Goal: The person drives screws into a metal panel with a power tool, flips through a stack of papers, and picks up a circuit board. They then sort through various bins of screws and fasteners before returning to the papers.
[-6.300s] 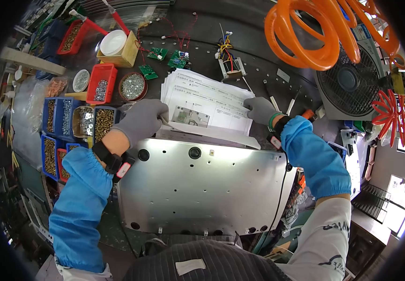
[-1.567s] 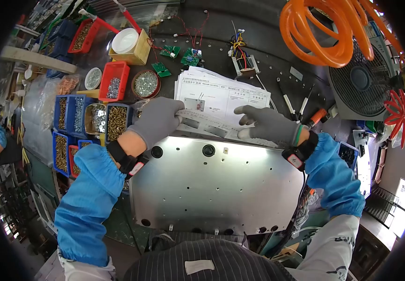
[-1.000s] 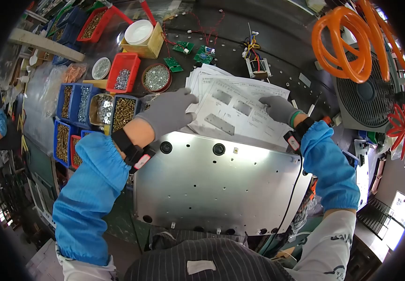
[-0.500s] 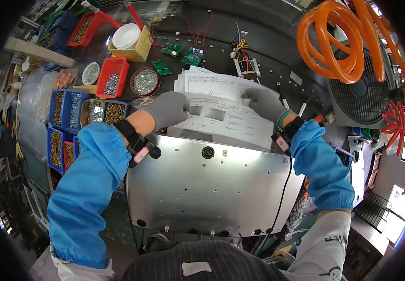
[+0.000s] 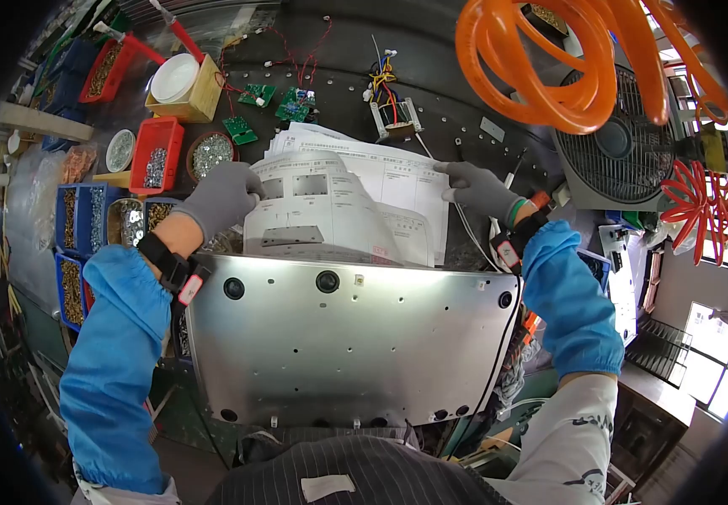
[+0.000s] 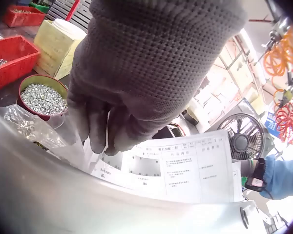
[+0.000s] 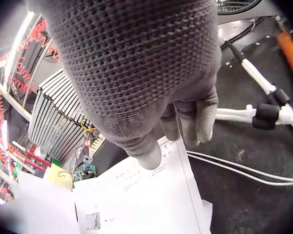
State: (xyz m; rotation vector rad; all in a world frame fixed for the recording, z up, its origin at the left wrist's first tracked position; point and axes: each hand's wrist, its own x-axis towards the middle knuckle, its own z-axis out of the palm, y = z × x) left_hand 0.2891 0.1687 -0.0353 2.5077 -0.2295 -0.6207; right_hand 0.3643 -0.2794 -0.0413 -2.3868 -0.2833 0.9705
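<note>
In the head view, a stack of printed papers lies on the dark bench behind a large silvery metal panel. My gloved left hand pinches the left edge of a curled upper sheet, which bows over the pages beneath. Up close in the left wrist view, the thumb and fingers of that hand meet at the paper. My gloved right hand is at the stack's upper right corner. Its thumb touches the page there, while the other fingers hang loosely past the edge.
Bins of brass fasteners, a red bin and a round dish of nuts stand left. Green circuit boards and a wired part lie behind. Orange coiled hose hangs near a fan.
The upper sheet has swung left and curled, uncovering more of the page below. My right hand now sits at the stack's right corner, apart from that sheet. The head view has shifted.
</note>
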